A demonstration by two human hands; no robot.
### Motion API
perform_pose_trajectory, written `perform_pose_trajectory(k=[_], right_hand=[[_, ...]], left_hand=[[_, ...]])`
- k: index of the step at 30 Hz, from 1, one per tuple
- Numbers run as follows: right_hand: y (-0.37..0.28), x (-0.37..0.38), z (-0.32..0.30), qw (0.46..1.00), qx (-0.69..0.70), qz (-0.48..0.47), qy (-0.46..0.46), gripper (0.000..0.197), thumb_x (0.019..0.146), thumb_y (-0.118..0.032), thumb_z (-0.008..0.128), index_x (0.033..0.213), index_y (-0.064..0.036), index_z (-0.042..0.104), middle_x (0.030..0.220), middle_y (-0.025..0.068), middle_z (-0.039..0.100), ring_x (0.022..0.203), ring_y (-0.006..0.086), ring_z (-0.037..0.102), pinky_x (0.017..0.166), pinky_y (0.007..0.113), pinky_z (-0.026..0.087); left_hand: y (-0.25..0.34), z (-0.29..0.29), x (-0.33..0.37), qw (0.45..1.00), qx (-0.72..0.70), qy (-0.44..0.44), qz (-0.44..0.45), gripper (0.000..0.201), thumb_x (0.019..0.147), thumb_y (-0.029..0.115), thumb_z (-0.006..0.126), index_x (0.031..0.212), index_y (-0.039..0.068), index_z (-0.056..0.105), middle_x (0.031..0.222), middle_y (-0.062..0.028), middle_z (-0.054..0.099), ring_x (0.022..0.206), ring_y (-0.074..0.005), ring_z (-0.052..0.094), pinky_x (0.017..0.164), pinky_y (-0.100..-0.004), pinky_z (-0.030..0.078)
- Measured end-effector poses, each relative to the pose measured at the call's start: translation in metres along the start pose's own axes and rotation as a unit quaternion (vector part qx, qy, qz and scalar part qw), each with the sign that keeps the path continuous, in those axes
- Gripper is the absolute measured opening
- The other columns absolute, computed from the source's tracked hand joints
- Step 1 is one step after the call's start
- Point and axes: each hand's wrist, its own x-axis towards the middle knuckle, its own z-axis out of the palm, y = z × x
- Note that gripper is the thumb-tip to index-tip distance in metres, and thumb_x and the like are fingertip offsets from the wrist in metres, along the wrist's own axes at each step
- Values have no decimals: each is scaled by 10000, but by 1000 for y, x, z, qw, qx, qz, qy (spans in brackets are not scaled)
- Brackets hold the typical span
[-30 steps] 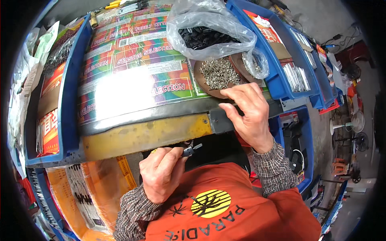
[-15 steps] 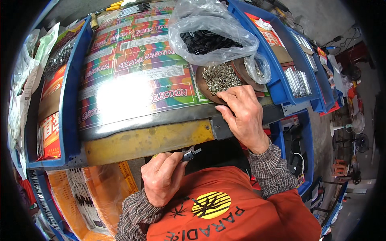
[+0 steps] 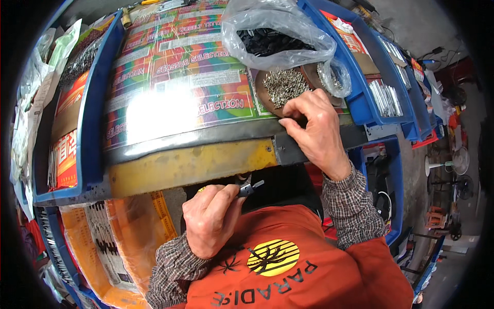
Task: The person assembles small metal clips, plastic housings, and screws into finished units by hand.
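Note:
My left hand (image 3: 212,216) is closed around a small dark grey piece with a thin metal tip (image 3: 251,188), held below the table's front edge. Most of that piece is hidden inside my fingers. My right hand (image 3: 316,129) rests at the front rim of a round brown dish (image 3: 263,98), with thumb and forefinger drawn close together. Whatever may sit between those fingertips is too small to make out. Small silvery metal pins (image 3: 285,86) are heaped in the dish. Beside it, a second brown dish (image 3: 312,77) holds similar bits, partly under clear plastic.
Behind the dishes lies a clear plastic bag (image 3: 231,38) of black parts. Blue bins flank the table: a left bin (image 3: 95,113) and a right bin (image 3: 360,105) with silvery strips. The table's yellow front edge (image 3: 195,162) runs above an orange-lined crate (image 3: 123,232).
My right thumb and forefinger have drawn closer together at the dish's rim. My left hand still holds the dark piece, now tilted slightly more upward. The whole view has shifted a little.

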Motion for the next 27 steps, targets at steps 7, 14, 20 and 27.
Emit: perform_pose_trajectory(k=[7, 14, 20, 27], right_hand=[[-20, -11, -3, 993, 105, 45, 31, 124, 704, -2, 693, 748, -31, 581, 725, 70, 572, 714, 251, 523, 640, 358, 432], [-50, -45, 2, 954, 296, -15, -48, 184, 692, 45, 735, 814, -19, 613, 782, 60, 635, 692, 194, 579, 640, 303, 466], [-56, -52, 3, 940, 332, -23, -77, 146, 740, 8, 718, 836, -18, 610, 826, 73, 640, 781, 218, 607, 730, 325, 481], [-56, -58, 5, 933, 348, 12, -94, 136, 770, -6, 708, 847, -13, 595, 832, 85, 620, 776, 231, 587, 708, 333, 471]], left_hand=[[4, -2, -3, 1000, -9, -12, -25, 231, 696, -31, 743, 886, 21, 621, 723, -97, 576, 614, -264, 582, 547, -350, 468], [9, 1, -3, 999, -14, -22, -29, 229, 703, -17, 748, 890, 19, 622, 717, -99, 565, 605, -268, 575, 538, -359, 469], [14, 1, -5, 1000, 5, -18, -9, 239, 696, -6, 746, 900, 26, 626, 732, -90, 578, 625, -259, 595, 541, -352, 488], [14, 5, -6, 999, 39, -2, 33, 267, 671, 7, 741, 912, 32, 629, 743, -79, 590, 622, -239, 606, 528, -341, 491]])
